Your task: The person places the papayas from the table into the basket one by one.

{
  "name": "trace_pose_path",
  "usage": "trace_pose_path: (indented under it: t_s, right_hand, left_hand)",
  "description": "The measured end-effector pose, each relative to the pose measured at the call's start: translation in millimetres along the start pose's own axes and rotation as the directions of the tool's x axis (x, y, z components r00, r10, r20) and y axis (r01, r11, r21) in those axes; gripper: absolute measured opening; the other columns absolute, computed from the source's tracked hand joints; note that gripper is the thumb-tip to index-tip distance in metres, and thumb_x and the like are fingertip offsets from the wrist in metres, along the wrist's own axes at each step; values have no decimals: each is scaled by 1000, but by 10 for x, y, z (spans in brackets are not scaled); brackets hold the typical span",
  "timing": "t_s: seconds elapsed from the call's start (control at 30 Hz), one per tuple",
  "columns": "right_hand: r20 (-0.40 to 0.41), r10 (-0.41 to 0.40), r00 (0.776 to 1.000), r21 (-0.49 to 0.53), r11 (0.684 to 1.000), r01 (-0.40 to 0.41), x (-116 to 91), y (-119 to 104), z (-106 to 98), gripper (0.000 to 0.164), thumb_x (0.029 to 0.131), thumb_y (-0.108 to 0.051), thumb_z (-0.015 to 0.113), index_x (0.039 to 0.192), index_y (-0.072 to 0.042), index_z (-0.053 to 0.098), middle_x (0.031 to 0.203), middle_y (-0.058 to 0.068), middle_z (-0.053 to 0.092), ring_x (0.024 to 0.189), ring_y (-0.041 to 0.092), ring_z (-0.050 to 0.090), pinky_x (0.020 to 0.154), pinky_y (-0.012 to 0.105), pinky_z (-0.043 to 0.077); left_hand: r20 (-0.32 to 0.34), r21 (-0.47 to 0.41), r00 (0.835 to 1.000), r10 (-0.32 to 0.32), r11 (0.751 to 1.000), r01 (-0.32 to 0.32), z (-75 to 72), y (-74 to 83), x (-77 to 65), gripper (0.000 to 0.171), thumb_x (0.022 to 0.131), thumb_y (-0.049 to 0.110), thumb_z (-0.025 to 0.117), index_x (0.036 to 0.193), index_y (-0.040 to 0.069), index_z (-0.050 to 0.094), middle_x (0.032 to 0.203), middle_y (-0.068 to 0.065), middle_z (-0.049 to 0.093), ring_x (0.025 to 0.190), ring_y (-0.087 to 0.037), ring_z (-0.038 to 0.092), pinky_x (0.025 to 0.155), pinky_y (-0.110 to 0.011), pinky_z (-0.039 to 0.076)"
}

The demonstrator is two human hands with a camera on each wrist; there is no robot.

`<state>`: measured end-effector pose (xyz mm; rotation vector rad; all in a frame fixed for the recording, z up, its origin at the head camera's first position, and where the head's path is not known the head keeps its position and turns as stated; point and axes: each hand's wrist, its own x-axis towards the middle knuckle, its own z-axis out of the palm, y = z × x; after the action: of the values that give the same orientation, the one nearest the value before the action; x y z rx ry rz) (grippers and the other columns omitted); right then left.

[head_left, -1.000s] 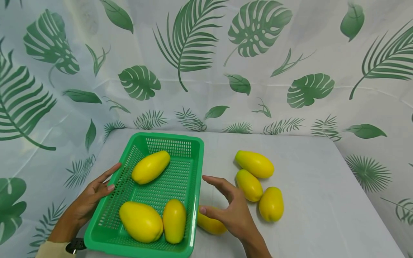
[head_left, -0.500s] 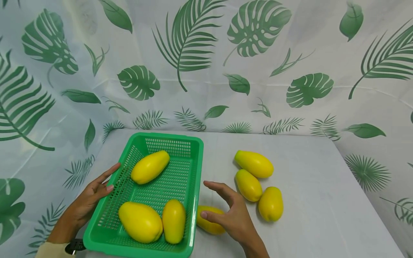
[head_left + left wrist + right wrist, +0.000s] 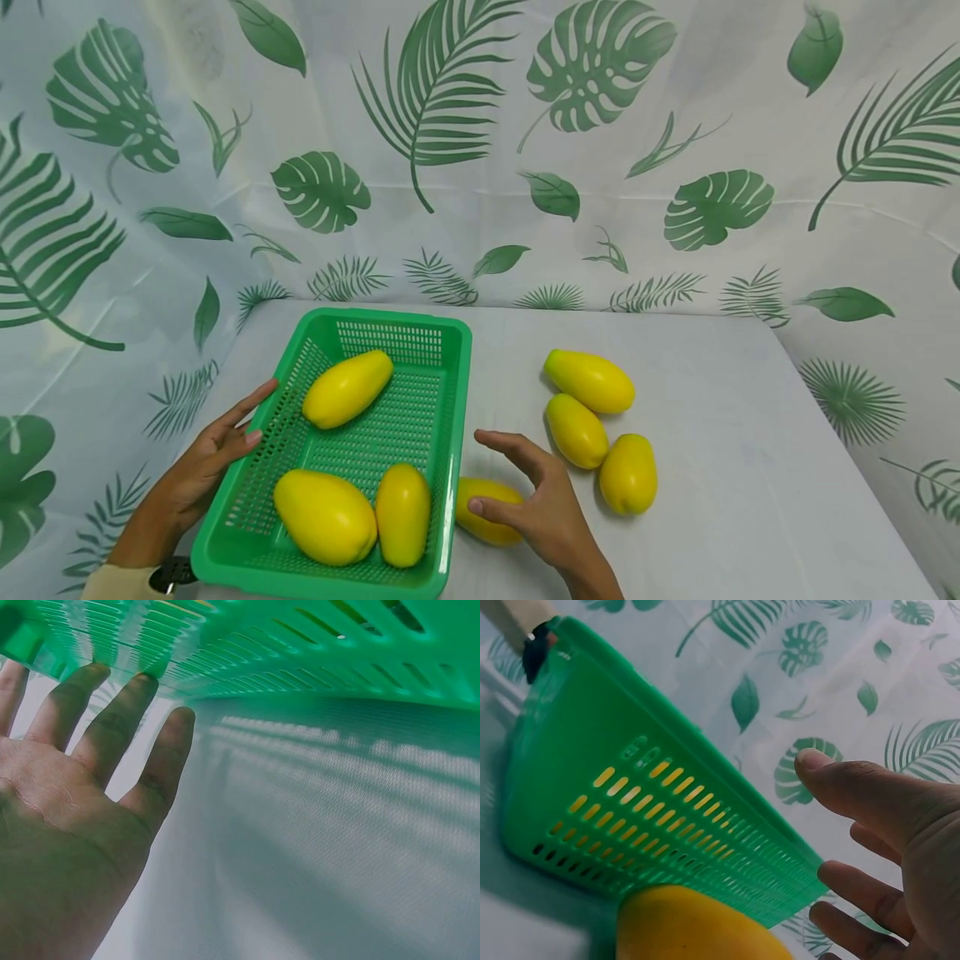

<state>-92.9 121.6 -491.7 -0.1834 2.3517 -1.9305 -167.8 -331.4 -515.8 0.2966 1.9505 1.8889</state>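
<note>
A green plastic basket (image 3: 463,400) with slotted walls holds three smooth, oblong yellow fruits, one (image 3: 347,389) towards the back and a larger one (image 3: 326,517) and a smaller one (image 3: 403,515) at the front. My left hand (image 3: 204,473) lies along the basket's left side; in the left wrist view its straight fingers (image 3: 116,739) touch the slotted wall. My right hand (image 3: 543,504) is by the right side, thumb and fingers spread, holding nothing. Partly behind its thumb, another yellow fruit (image 3: 480,492) lies beside the basket.
Three more yellow fruits lie close together on the white-covered table (image 3: 735,450): one green-tipped at the back (image 3: 591,382), one in the middle (image 3: 577,431), one at the right (image 3: 628,475). A leaf-printed cloth (image 3: 465,225) hangs behind the table.
My right hand has shifted slightly downward in the head view, near the fruit beside the basket. My left hand, the basket and the fruits look the same.
</note>
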Motion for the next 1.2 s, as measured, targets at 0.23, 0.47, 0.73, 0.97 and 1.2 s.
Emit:
trace_pose_path:
  t_s: [0.23, 0.47, 0.73, 0.97, 1.2]
  right_hand:
    - [0, 92, 996, 19, 996, -92, -20, 26, 16, 62, 81, -24, 95, 135, -40, 69, 144, -15, 67, 147, 20, 53, 129, 68, 28]
    - [10, 92, 996, -20, 996, -92, -45, 138, 20, 65, 78, -26, 97, 136, -35, 70, 144, -10, 68, 146, 20, 55, 128, 65, 32]
    - [63, 126, 990, -27, 992, -125, -78, 290, 43, 69, 77, -25, 98, 139, -27, 70, 144, -11, 68, 141, 19, 59, 124, 33, 43]
    - [77, 161, 984, -59, 986, -157, -95, 359, 70, 66, 76, -28, 98, 136, -35, 70, 140, -12, 70, 132, 17, 62, 115, 21, 44]
    - [80, 154, 985, -95, 985, -146, -98, 400, 94, 65, 76, -31, 98, 134, -39, 70, 138, -12, 71, 130, 16, 63, 114, 24, 46]
  left_hand:
    - [46, -45, 999, 17, 999, -15, -20, -15, -11, 64, 116, 13, 35, 174, 29, 11, 168, 22, 27, 147, 2, 34, 107, -23, 55]
    - [27, 4, 1000, 7, 1000, -7, -17, 1, -11, 64, 117, 14, 36, 174, 30, 11, 177, 16, 7, 159, -18, 11, 105, -15, 47]
    - [108, -131, 992, 66, 990, -52, -51, -30, -9, 65, 116, 9, 31, 174, 28, 8, 165, 17, 42, 141, -1, 53, 106, -31, 59]
    - [168, -271, 982, 86, 962, -38, -69, -60, 4, 66, 116, 4, 27, 174, 28, 5, 161, 3, 53, 137, -15, 63, 104, -39, 62]
    - [174, -290, 981, 86, 956, -32, -80, -84, 11, 67, 116, 4, 27, 174, 29, 5, 161, 3, 52, 137, -15, 63, 103, -39, 62]
